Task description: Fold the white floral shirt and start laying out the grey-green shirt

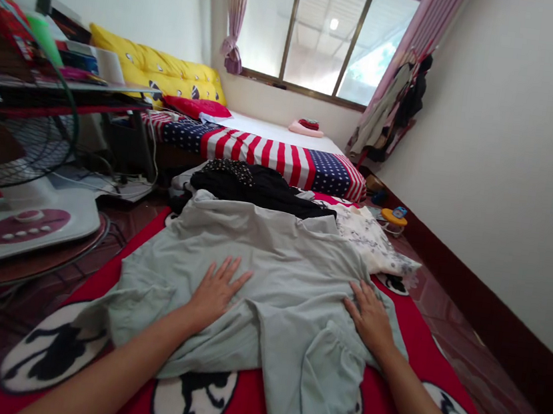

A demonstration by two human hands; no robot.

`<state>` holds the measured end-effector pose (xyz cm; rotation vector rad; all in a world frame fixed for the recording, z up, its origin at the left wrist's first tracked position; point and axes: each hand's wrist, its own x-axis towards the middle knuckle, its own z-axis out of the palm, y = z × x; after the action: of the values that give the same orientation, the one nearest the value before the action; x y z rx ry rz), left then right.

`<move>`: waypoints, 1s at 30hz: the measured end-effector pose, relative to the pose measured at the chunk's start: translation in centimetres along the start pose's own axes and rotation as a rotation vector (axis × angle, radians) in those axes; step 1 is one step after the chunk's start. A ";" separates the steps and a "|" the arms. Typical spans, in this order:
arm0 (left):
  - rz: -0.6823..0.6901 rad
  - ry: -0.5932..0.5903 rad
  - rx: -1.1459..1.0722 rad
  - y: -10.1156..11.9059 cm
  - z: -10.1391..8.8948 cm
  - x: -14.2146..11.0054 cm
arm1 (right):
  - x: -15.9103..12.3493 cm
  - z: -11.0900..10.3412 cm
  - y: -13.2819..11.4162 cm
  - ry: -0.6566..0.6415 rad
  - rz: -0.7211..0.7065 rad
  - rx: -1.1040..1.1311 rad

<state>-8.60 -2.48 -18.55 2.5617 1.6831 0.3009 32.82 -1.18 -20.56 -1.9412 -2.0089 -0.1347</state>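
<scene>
A pale grey-green garment point(261, 252) lies spread over a red cloth with round black-and-white animal prints. Its folds and a gathered cuff point(341, 339) show near the front right; whether it is a top or trousers I cannot tell. My left hand point(217, 292) rests flat on its middle left, fingers spread. On its right side lies my right hand point(370, 312), also flat with fingers apart. Just behind the garment is a heap of black clothing point(259, 185), part of it dotted. A white patterned cloth point(371, 239) lies at the back right.
At the left, a fan point(14, 128) with a white base point(27, 223) stands on a round stool, beside a cluttered desk point(134, 90). A bed point(267, 155) with a striped and starred cover is behind. Clothes point(394, 107) hang by the right wall, above a small yellow stool point(394, 217).
</scene>
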 end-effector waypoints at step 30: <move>-0.269 -0.140 -0.128 -4.4 -11.6 -15.7 | -7.0 -5.3 -7.8 -0.030 -0.226 0.640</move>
<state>-20.86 -15.66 -9.93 2.1784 1.8602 0.2005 26.15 -9.93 -16.47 -1.3221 -1.9600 0.4334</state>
